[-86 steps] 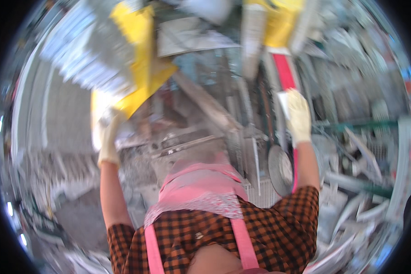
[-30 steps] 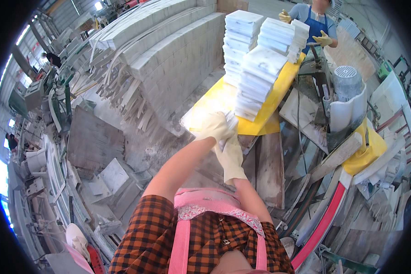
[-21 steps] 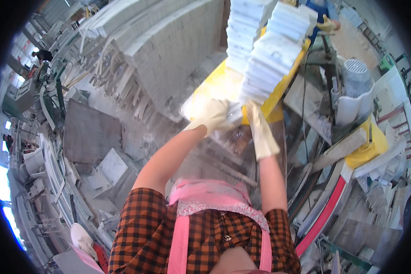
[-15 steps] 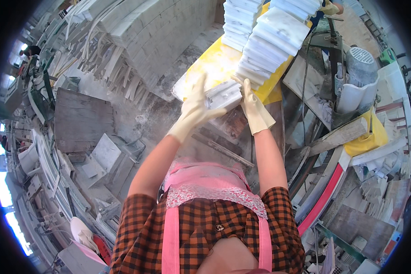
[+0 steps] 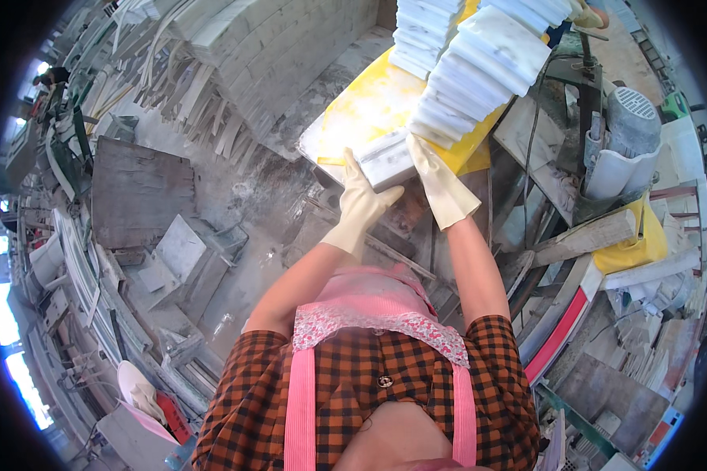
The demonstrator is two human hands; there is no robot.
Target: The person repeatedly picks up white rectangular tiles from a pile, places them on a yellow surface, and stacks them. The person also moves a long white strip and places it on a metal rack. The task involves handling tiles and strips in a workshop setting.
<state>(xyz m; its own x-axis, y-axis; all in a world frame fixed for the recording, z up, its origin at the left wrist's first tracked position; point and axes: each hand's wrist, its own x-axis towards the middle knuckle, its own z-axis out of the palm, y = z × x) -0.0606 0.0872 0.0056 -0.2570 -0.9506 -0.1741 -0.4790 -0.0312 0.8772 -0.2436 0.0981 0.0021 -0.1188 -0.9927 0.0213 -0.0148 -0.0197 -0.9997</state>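
A few white marble slabs (image 5: 388,160) with grey veins lie together at the near edge of a yellow surface (image 5: 357,110) smeared with white. My left hand (image 5: 360,198), in a cream rubber glove, grips their left end, with the fingers along the side and the thumb stretched across the front. At their right end, my right hand (image 5: 441,184) in a matching glove presses against them; its fingertips are partly hidden. Just beyond it, a leaning row of white marble slabs (image 5: 467,82) covers the right part of the yellow surface. Another slab stack (image 5: 422,35) stands behind.
A high wall of stacked stone strips (image 5: 251,63) rises at the far left. To the right stand a dusty motor (image 5: 633,122) and a wooden beam (image 5: 585,237). A brown board (image 5: 141,195) leans at the left. Another person's gloved hand (image 5: 585,14) shows at the top right.
The slabs between my hands have turned level and now sit squared at the yellow surface's edge. My left hand has shifted right and nearer; my right hand stays at their right end.
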